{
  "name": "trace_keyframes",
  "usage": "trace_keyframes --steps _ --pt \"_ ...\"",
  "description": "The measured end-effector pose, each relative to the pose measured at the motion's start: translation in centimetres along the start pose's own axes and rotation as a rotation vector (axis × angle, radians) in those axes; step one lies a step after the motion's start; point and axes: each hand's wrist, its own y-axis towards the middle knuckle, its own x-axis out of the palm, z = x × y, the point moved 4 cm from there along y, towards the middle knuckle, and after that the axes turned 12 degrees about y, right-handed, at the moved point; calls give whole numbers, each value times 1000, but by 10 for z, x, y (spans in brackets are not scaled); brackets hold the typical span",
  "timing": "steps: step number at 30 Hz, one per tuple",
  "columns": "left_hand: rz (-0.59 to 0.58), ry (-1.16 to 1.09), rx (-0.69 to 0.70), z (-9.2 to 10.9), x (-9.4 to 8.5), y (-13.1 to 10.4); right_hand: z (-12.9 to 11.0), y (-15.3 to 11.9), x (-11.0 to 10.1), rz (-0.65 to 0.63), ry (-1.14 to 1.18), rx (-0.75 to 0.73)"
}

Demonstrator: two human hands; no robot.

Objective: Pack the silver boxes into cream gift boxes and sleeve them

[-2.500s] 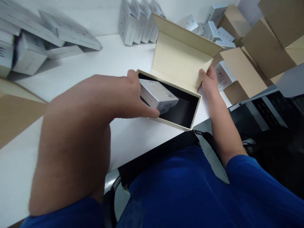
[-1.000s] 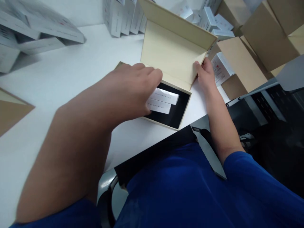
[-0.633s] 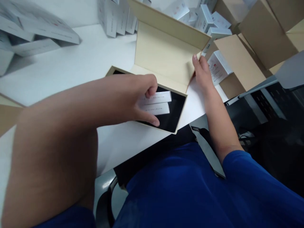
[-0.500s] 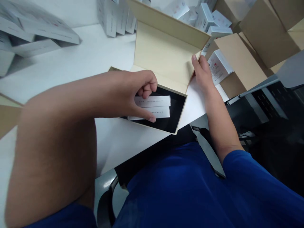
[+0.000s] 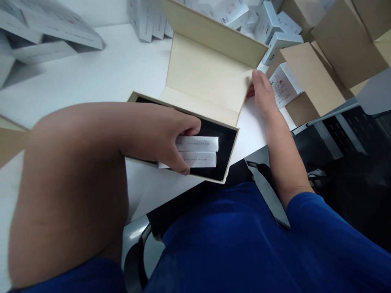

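Note:
A cream box (image 5: pixel 232 152) with a black inside lies at the table's front edge, its hinged lid (image 5: pixel 207 69) standing open behind it. Two small white boxes (image 5: pixel 200 159) sit side by side in it. Around them curl the fingers and thumb of my left hand (image 5: pixel 180 138), the thumb on the near side; its other fingertips are partly hidden. My right hand (image 5: pixel 262 91) grips the lid's right edge, thumb near the upper corner and fingers partly behind it.
White cartons (image 5: pixel 61 28) are stacked at the back left, and more upright ones (image 5: pixel 146 20) stand behind the lid. At the right an open brown cardboard box (image 5: pixel 311 77) holds a white carton (image 5: pixel 284 84). The white table (image 5: pixel 122 61) ends near my body.
The cream box has shifted slightly left and nearer to my body. My left hand has moved down with the white boxes, and its fingers have closed round them.

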Motion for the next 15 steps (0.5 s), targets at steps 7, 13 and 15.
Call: trace_keyframes --steps 7,13,15 --pt "-132 66 -240 13 -16 -3 1 4 1 -33 48 62" --pt "19 167 -175 33 -18 -11 12 6 -4 -62 -15 -45" --pt "18 211 -227 35 -17 -11 13 5 -3 -104 -24 -73"
